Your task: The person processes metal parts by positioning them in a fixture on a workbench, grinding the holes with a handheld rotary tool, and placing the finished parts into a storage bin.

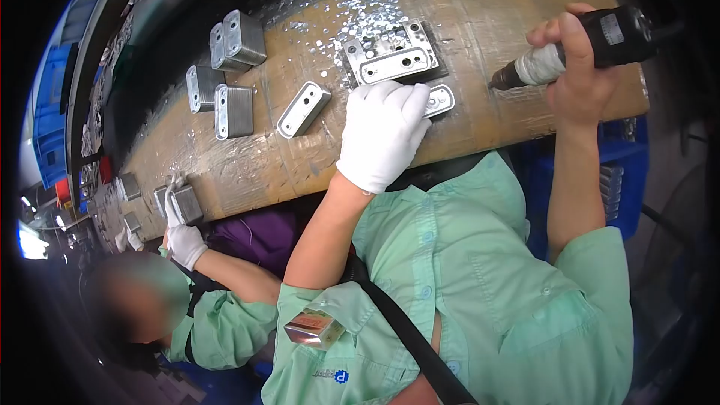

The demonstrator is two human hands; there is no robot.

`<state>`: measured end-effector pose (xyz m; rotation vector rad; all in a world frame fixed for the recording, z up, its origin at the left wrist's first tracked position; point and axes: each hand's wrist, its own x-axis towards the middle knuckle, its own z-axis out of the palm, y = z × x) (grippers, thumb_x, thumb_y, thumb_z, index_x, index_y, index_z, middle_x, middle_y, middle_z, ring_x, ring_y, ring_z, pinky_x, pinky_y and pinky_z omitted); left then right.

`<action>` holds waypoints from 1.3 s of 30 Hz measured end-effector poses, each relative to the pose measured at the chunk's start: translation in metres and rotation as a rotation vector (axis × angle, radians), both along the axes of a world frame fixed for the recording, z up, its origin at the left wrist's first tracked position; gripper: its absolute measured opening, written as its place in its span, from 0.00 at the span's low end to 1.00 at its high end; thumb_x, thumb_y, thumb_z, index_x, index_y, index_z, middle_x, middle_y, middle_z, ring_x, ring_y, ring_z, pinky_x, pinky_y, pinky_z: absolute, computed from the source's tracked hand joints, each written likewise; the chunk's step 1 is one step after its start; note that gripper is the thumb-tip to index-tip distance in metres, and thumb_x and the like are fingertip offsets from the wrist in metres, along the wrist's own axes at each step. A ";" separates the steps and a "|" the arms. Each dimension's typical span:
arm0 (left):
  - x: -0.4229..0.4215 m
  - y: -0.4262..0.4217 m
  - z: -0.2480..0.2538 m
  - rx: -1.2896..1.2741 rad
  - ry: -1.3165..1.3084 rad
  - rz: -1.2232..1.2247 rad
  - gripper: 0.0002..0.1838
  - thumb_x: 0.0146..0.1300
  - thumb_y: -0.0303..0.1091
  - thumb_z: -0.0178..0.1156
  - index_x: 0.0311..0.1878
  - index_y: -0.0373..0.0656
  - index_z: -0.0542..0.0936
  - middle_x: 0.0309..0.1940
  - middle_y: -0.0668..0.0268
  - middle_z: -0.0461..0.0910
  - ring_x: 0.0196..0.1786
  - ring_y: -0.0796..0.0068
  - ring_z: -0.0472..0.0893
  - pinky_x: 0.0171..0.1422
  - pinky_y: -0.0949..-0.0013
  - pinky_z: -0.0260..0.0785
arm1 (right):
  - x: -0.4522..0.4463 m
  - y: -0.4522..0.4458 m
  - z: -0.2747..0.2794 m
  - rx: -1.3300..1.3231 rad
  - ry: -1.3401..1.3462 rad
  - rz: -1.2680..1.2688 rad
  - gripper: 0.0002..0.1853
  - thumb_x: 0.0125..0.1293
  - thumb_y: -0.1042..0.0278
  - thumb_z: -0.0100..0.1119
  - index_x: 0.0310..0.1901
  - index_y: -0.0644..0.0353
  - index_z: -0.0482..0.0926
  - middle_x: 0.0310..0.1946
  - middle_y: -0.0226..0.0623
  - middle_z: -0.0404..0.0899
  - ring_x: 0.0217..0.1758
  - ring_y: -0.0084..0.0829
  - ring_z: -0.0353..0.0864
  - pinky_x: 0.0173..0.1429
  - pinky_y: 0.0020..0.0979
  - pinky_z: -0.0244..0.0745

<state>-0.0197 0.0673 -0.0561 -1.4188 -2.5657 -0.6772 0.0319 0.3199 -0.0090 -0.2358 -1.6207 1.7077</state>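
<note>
My left hand (382, 135), in a white glove, is closed on an oblong metal part (440, 102); most of the part is hidden under the fingers. Just beyond it a metal fixture (412, 34) lies on the table, with a similar oblong metal part (395, 66) at its near side. Bare fingers of my right hand (577, 67) wrap around a black hand-held power tool (616, 36) with a white-wrapped neck. Its dark tip points down and left, at or close to the tabletop. Another oblong metal part (304, 109) lies left of my gloved hand.
Several stacks of metal parts (244, 39) stand on the left of the brown-covered table (480, 22). Small shiny metal discs (360, 11) are scattered behind the fixture. A co-worker's gloved hand (185, 244) touches a metal stack at lower left. A blue crate (622, 172) sits below right.
</note>
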 end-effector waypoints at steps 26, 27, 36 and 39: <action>-0.062 -0.008 -0.003 0.200 -0.218 0.044 0.28 0.53 0.29 0.74 0.60 0.44 0.81 0.41 0.60 0.83 0.46 0.56 0.82 0.56 0.55 0.72 | -0.065 -0.082 0.076 0.047 0.177 0.085 0.14 0.72 0.66 0.65 0.52 0.65 0.76 0.27 0.35 0.79 0.30 0.32 0.82 0.38 0.36 0.80; -0.062 -0.008 -0.004 0.209 -0.219 0.050 0.28 0.53 0.29 0.74 0.60 0.44 0.81 0.41 0.60 0.83 0.46 0.56 0.82 0.56 0.55 0.72 | -0.070 -0.087 0.070 0.118 0.209 0.027 0.14 0.71 0.66 0.66 0.51 0.65 0.76 0.27 0.35 0.79 0.29 0.31 0.82 0.37 0.36 0.80; -0.062 -0.008 -0.008 0.259 -0.202 0.057 0.28 0.52 0.30 0.75 0.59 0.45 0.81 0.39 0.60 0.82 0.45 0.56 0.81 0.56 0.55 0.71 | -0.077 -0.092 0.062 0.069 0.191 0.120 0.12 0.71 0.67 0.66 0.48 0.64 0.77 0.26 0.33 0.79 0.27 0.30 0.81 0.35 0.34 0.80; -0.063 -0.008 -0.009 0.258 -0.207 0.058 0.27 0.52 0.30 0.75 0.58 0.45 0.81 0.38 0.60 0.82 0.44 0.56 0.81 0.56 0.56 0.71 | -0.082 -0.087 0.057 0.119 0.207 0.174 0.11 0.70 0.68 0.66 0.47 0.64 0.77 0.26 0.33 0.79 0.27 0.28 0.81 0.35 0.33 0.79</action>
